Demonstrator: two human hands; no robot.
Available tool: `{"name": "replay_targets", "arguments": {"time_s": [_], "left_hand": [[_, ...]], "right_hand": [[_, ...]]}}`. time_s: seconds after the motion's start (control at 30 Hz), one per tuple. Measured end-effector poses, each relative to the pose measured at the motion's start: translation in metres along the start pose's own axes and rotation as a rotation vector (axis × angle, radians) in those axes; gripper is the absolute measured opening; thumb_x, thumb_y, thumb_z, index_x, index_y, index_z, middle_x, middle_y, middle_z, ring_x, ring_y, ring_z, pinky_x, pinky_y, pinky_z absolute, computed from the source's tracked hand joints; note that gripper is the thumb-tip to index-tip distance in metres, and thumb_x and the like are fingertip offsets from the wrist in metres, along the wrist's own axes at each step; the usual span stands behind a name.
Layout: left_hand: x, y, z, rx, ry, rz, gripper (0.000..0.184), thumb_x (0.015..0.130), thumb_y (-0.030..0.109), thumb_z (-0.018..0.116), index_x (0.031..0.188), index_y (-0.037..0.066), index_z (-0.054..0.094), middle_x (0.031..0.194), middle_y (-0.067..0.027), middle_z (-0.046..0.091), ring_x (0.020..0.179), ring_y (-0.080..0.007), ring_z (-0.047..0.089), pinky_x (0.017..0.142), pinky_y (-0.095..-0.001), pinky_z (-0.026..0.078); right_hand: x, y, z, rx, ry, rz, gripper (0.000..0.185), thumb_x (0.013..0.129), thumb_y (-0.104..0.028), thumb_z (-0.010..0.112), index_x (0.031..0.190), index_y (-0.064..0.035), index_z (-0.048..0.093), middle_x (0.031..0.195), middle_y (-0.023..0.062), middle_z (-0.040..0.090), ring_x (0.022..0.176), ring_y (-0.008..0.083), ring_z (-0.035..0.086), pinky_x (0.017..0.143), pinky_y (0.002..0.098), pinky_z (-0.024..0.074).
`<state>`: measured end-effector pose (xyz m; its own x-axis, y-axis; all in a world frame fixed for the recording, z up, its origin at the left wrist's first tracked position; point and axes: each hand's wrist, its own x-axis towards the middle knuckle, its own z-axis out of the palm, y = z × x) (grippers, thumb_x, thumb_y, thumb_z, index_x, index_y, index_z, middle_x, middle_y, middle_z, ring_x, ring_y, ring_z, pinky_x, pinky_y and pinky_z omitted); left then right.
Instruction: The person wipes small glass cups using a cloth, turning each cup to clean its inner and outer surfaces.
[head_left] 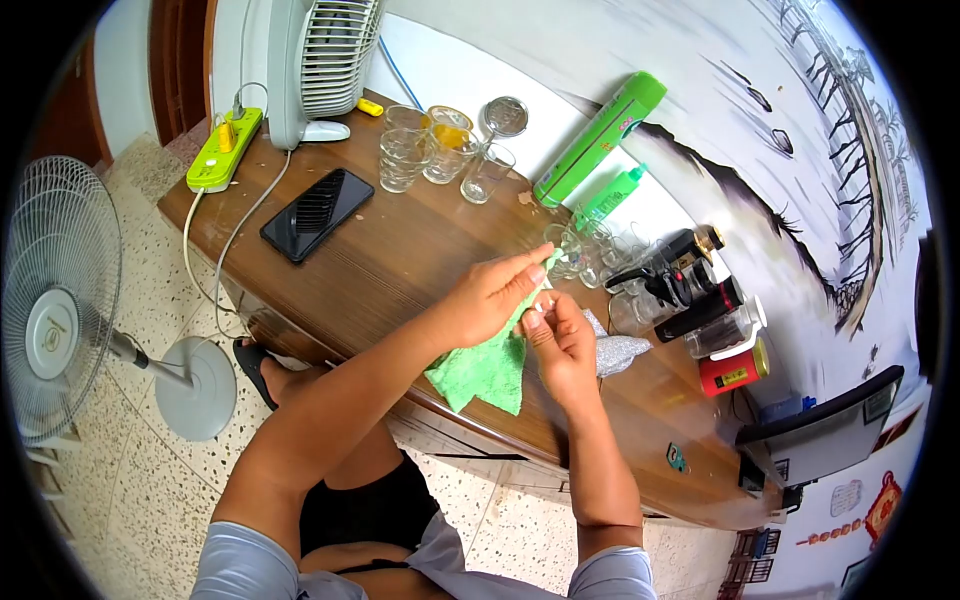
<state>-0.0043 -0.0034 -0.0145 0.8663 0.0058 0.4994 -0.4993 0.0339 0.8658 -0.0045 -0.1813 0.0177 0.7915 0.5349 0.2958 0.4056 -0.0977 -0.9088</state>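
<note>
The left forearm (365, 385) extended diagonally inward from the person's left side, with the left hand (492, 298) palm inward, thumb and fingers directed toward the upper right. The left hand was found grasping the upper part of a green cloth (485, 368). The right forearm (605, 455) rose steeply; the right hand (566, 348) was turned toward the left, thumb and curled fingers pinching the same cloth at its side. A small pale spot between the right fingers could not be identified. The green cloth hung below both hands, over the near edge of the wooden surface (400, 250); contact could not be determined. A silvery item (622, 356) lay just beside the right hand, and glassware (590, 255) stood beyond the fingertips.
</note>
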Motion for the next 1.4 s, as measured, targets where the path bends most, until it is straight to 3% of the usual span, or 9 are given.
{"name": "replay_targets", "arguments": {"time_s": [0.1,0.3,0.4,0.7,0.9,1.0,1.13,1.23,1.4], "left_hand": [[0.004,0.004,-0.007,-0.205,-0.05,-0.225,0.066,0.117,0.052,0.035,0.153,0.001,0.056,0.129,-0.0124,0.069,0.116,-0.0169,0.064,0.106,-0.0316,0.049],[0.003,-0.005,-0.008,-0.399,-0.153,-0.466,0.072,0.115,0.059,0.035,0.144,-0.002,0.061,0.131,-0.0139,0.068,0.12,-0.0165,0.059,0.107,-0.0332,0.047],[0.0,0.0,-0.003,-0.359,-0.18,-0.361,0.066,0.117,0.052,0.035,0.151,-0.002,0.054,0.129,-0.0103,0.067,0.12,-0.0134,0.06,0.104,-0.0307,0.049],[-0.003,0.008,0.0,-0.004,-0.13,-0.023,0.059,0.117,0.04,0.043,0.163,0.002,0.041,0.15,-0.0189,0.061,0.135,-0.0235,0.058,0.115,-0.0373,0.044],[-0.002,0.018,-0.001,0.03,-0.103,-0.049,0.062,0.118,0.047,0.036,0.159,0.002,0.048,0.141,-0.0176,0.066,0.127,-0.0228,0.063,0.113,-0.0369,0.047],[0.003,0.01,-0.005,-0.278,-0.138,-0.206,0.067,0.117,0.052,0.033,0.156,0.001,0.051,0.135,-0.0158,0.069,0.122,-0.0189,0.064,0.108,-0.0347,0.05],[0.002,0.012,-0.009,-0.37,-0.131,-0.508,0.071,0.116,0.058,0.033,0.142,-0.002,0.061,0.122,-0.0111,0.07,0.11,-0.0155,0.066,0.099,-0.0303,0.053],[0.001,0.012,-0.01,-0.394,-0.236,-0.511,0.068,0.115,0.058,0.036,0.138,-0.001,0.062,0.121,-0.0101,0.069,0.109,-0.015,0.065,0.099,-0.0302,0.052],[-0.003,0.006,0.003,-0.088,-0.105,-0.218,0.066,0.116,0.052,0.038,0.151,-0.003,0.053,0.129,-0.0161,0.069,0.119,-0.0209,0.064,0.106,-0.0358,0.049]], "right_hand": [[-0.003,-0.008,0.004,-0.101,-0.007,-0.091,0.014,0.107,-0.009,0.065,0.117,0.0008,0.066,0.099,0.0043,0.07,0.089,0.0122,0.068,0.08,0.0274,0.0529],[-0.002,-0.014,0.001,-0.095,0.173,-0.196,0.018,0.107,-0.01,0.066,0.121,0.0012,0.067,0.1,0.0048,0.07,0.089,0.0129,0.069,0.081,0.0276,0.0542],[0.003,-0.01,-0.01,-0.034,0.235,-0.21,0.019,0.108,-0.011,0.066,0.123,0.0002,0.066,0.099,0.004,0.07,0.088,0.0121,0.067,0.082,0.0269,0.0535],[0.001,-0.011,0.006,-0.195,0.213,-0.166,0.014,0.107,-0.011,0.065,0.116,-0.0003,0.067,0.089,0.0007,0.066,0.082,0.0095,0.06,0.075,0.0261,0.0493],[-0.007,-0.012,0.011,-0.296,0.11,-0.165,0.013,0.103,-0.01,0.068,0.113,-0.0003,0.067,0.084,0.0064,0.068,0.075,0.0155,0.062,0.072,0.0314,0.0512],[-0.009,-0.017,0.015,-0.321,0.113,-0.261,0.014,0.103,-0.011,0.068,0.111,0.0002,0.067,0.084,0.0067,0.069,0.076,0.0178,0.066,0.072,0.0318,0.0521],[-0.009,-0.018,0.011,-0.25,0.203,-0.267,0.019,0.104,-0.015,0.069,0.115,0.0007,0.07,0.088,0.0083,0.071,0.078,0.0175,0.069,0.074,0.0306,0.0533],[-0.004,-0.012,-0.001,-0.192,0.274,-0.263,0.022,0.107,-0.017,0.067,0.12,0.0004,0.069,0.096,0.0061,0.07,0.082,0.0127,0.068,0.077,0.0279,0.0538],[0.004,-0.006,-0.006,-0.123,0.327,-0.24,0.021,0.108,-0.014,0.066,0.123,0.0003,0.066,0.097,0.003,0.07,0.086,0.0103,0.066,0.077,0.0255,0.0532]]}}
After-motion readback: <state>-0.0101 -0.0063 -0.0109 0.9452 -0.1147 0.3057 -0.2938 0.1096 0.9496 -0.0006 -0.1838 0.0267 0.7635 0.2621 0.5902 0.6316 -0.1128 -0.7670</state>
